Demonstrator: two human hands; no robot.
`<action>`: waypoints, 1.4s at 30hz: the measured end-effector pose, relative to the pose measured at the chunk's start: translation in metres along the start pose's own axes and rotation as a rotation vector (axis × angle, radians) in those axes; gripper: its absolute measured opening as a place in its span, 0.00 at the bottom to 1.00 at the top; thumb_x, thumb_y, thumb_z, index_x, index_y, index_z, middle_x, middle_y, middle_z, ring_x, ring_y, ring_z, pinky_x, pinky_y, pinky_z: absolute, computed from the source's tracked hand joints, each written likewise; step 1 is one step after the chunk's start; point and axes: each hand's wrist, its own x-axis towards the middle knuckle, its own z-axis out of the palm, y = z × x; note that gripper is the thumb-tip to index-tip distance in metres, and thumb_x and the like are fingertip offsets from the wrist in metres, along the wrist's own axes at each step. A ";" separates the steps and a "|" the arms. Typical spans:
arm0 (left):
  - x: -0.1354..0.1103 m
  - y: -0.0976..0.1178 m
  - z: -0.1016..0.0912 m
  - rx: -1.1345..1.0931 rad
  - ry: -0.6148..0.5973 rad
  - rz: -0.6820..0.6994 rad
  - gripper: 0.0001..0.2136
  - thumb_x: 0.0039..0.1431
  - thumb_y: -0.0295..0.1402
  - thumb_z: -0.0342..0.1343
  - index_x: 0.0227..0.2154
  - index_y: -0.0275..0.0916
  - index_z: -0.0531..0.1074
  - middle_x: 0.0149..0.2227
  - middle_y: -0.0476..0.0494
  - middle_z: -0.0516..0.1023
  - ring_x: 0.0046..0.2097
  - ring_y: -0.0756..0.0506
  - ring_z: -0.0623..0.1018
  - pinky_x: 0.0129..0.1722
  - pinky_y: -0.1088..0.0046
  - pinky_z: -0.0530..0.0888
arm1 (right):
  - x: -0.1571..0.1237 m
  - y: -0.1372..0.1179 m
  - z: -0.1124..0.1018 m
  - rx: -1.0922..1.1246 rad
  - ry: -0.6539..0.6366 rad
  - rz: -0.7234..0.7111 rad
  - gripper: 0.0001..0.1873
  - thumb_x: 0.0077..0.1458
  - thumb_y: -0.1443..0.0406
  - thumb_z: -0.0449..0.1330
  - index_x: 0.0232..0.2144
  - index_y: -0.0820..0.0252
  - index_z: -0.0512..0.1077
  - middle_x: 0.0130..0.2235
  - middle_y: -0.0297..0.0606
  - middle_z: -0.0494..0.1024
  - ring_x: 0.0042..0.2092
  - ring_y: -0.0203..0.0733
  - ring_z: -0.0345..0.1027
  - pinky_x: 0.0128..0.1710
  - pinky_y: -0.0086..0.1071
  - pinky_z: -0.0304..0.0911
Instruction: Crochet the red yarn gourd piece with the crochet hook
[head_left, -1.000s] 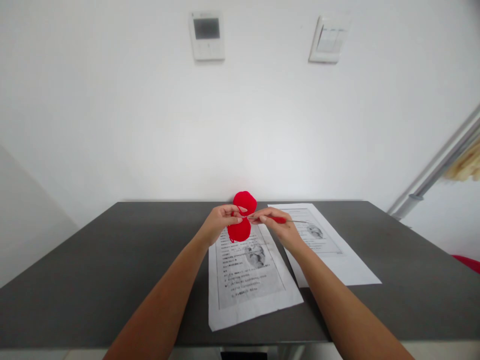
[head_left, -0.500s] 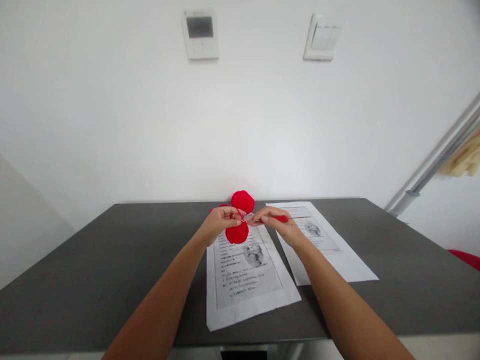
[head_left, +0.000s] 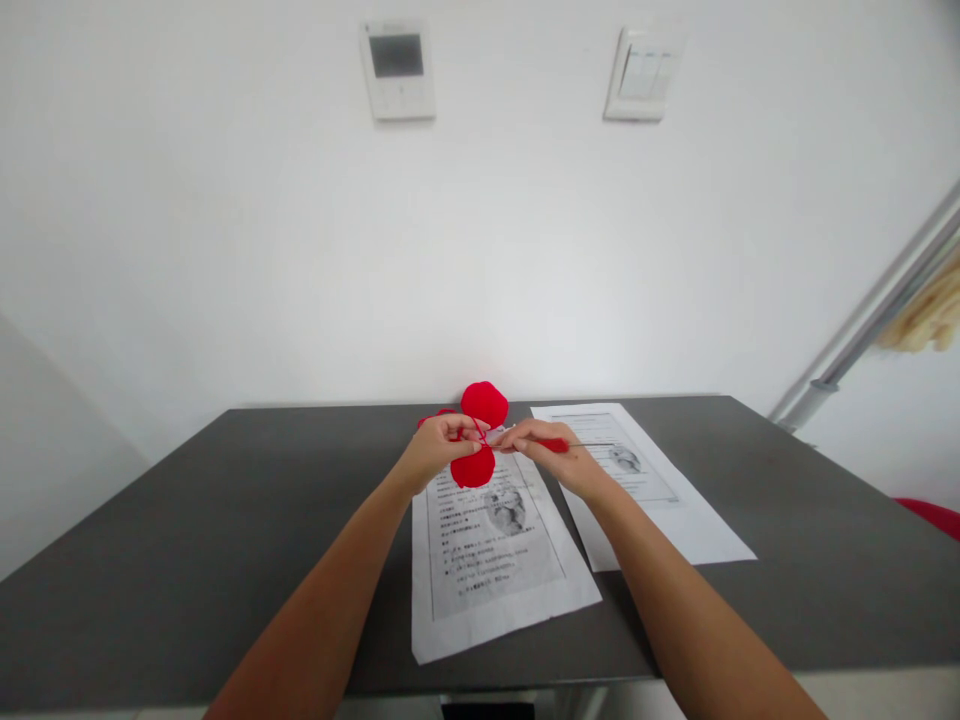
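Observation:
My left hand (head_left: 442,445) pinches a round red crocheted piece (head_left: 473,468), which hangs below its fingertips. A strand of red yarn (head_left: 480,430) runs over the left fingers. In my right hand (head_left: 551,452) is a thin metal crochet hook with a red grip (head_left: 553,445); its tip meets the top of the red piece at the left fingertips. Behind the hands a red ball of yarn (head_left: 484,404) sits at the back of the table. More red material shows just beyond the left hand, mostly hidden by it.
Two printed sheets lie on the dark grey table (head_left: 187,560): one sheet (head_left: 495,590) under the hands, another sheet (head_left: 675,530) to the right. The white wall behind carries a panel with a screen (head_left: 399,70) and a switch plate (head_left: 643,75). A grey pole (head_left: 862,320) leans at right.
The crochet hook has tilted slightly, its back end dropping, and my right hand has turned a little with it. My left hand keeps its pinch on the red piece.

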 end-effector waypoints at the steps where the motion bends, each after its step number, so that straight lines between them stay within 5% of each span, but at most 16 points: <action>1: 0.000 0.000 0.000 0.028 0.018 0.007 0.14 0.39 0.28 0.63 0.34 0.34 0.77 0.26 0.47 0.76 0.30 0.49 0.74 0.35 0.71 0.68 | 0.000 0.000 0.001 -0.035 0.001 -0.004 0.11 0.60 0.61 0.55 0.35 0.57 0.76 0.37 0.38 0.79 0.42 0.42 0.73 0.46 0.39 0.67; 11: -0.001 0.003 0.010 0.195 0.121 0.115 0.13 0.41 0.28 0.61 0.34 0.35 0.77 0.25 0.48 0.75 0.29 0.49 0.73 0.34 0.73 0.70 | 0.001 0.004 0.016 -0.325 0.041 -0.227 0.09 0.61 0.64 0.53 0.37 0.56 0.73 0.37 0.40 0.77 0.41 0.42 0.71 0.44 0.38 0.67; 18: 0.001 0.000 0.003 0.006 0.137 0.069 0.22 0.39 0.30 0.65 0.42 0.33 0.74 0.26 0.48 0.76 0.31 0.48 0.74 0.37 0.71 0.70 | -0.001 0.009 0.025 -0.442 0.140 -0.387 0.12 0.60 0.69 0.53 0.45 0.53 0.71 0.44 0.43 0.75 0.47 0.43 0.69 0.47 0.40 0.67; 29: 0.000 -0.005 0.020 -0.531 0.097 -0.073 0.20 0.37 0.29 0.68 0.38 0.33 0.76 0.28 0.46 0.78 0.32 0.49 0.75 0.37 0.71 0.70 | -0.002 0.026 0.035 -0.588 0.242 -0.453 0.14 0.59 0.71 0.52 0.45 0.53 0.69 0.50 0.43 0.67 0.52 0.44 0.64 0.50 0.40 0.66; 35: 0.003 -0.011 0.020 -0.225 0.210 0.049 0.23 0.40 0.30 0.65 0.43 0.32 0.74 0.27 0.48 0.77 0.31 0.48 0.75 0.36 0.71 0.71 | 0.000 0.024 0.044 -0.704 0.274 -0.426 0.11 0.59 0.71 0.52 0.44 0.58 0.66 0.46 0.46 0.67 0.49 0.45 0.63 0.47 0.41 0.67; 42: 0.005 -0.012 0.006 0.282 0.206 0.168 0.19 0.47 0.27 0.58 0.45 0.33 0.74 0.27 0.48 0.77 0.33 0.47 0.76 0.40 0.69 0.72 | 0.001 0.013 0.039 -0.564 0.239 -0.382 0.09 0.60 0.71 0.52 0.40 0.57 0.69 0.40 0.43 0.75 0.44 0.43 0.68 0.45 0.39 0.66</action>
